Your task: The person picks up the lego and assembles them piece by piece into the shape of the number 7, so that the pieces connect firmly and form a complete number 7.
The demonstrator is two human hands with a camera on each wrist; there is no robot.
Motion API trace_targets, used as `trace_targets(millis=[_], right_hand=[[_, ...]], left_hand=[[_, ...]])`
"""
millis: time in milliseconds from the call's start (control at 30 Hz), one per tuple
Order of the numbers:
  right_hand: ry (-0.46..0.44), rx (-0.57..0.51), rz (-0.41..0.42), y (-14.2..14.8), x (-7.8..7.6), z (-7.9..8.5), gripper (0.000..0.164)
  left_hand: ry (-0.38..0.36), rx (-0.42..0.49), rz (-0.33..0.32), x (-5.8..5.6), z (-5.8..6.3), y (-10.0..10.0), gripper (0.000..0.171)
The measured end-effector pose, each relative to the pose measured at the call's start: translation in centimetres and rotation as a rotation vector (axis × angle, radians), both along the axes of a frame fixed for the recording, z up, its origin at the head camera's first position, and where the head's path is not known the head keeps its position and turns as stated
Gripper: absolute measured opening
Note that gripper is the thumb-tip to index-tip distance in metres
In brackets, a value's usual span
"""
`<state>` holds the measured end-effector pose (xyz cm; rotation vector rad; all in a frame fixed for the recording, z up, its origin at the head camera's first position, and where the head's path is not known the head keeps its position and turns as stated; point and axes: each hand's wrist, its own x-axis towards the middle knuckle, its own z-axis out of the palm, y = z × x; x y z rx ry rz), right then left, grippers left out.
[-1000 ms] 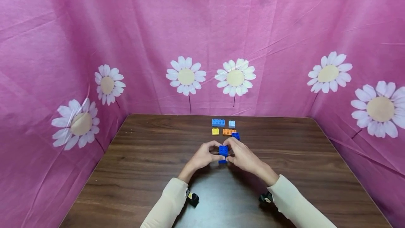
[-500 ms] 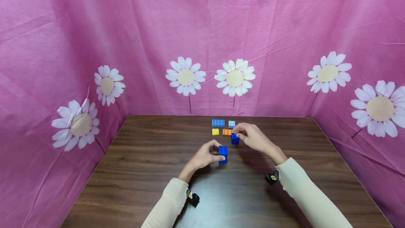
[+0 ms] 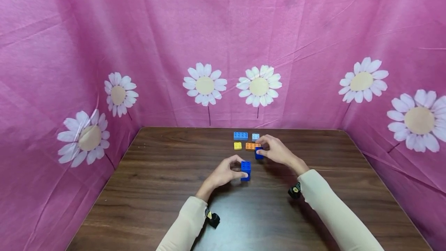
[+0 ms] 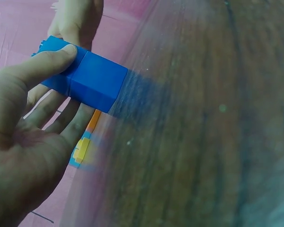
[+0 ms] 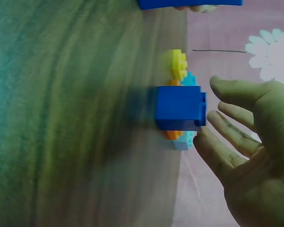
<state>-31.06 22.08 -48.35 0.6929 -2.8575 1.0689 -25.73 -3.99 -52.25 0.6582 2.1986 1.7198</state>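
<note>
Two square blue toy bricks, joined into an upright stack (image 3: 245, 166), stand on the table. My left hand (image 3: 224, 171) grips this stack, and in the left wrist view the thumb presses its side. Farther back and to the right is a single blue brick (image 5: 179, 106) with studs on top. Around its top hovers my right hand (image 3: 278, 151), thumb in front and fingers behind in the head view. The right wrist view shows a gap between the thumb and the brick, with the fingers (image 5: 217, 151) loosely bent beside the studs.
Behind the single blue brick lie an orange brick (image 3: 251, 146), a small yellow brick (image 3: 237, 146), a long lighter blue brick (image 3: 241, 135) and a small pale blue brick (image 3: 255, 136). The dark wooden table (image 3: 167, 165) ends at a pink flowered curtain (image 3: 230, 30).
My right hand has left the blue stack, moved back and right to the single blue brick, then dipped lower around it. My left hand stays on the stack.
</note>
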Motion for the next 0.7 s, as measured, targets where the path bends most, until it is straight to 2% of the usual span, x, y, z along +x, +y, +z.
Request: trace_targets(millis=[100, 300, 433, 700], right_hand=[[-0.015, 0.014, 0.002, 0.0, -0.1, -0.9, 0.037], [0.015, 0.049, 0.015, -0.1, -0.2, -2.0, 0.033], [0.024, 0.042, 0.005, -0.1, -0.1, -2.1, 0.032], [0.024, 0.096, 0.022, -0.3, 0.2, -1.8, 0.032]], left_hand=[[-0.001, 0.002, -0.014, -0.1, 0.0, -0.1, 0.028], [-0.006, -0.004, -0.033, -0.3, 0.1, -0.1, 0.027], [-0.010, -0.014, -0.034, -0.3, 0.2, -0.1, 0.027], [-0.005, -0.031, -0.030, -0.1, 0.2, 0.1, 0.029]])
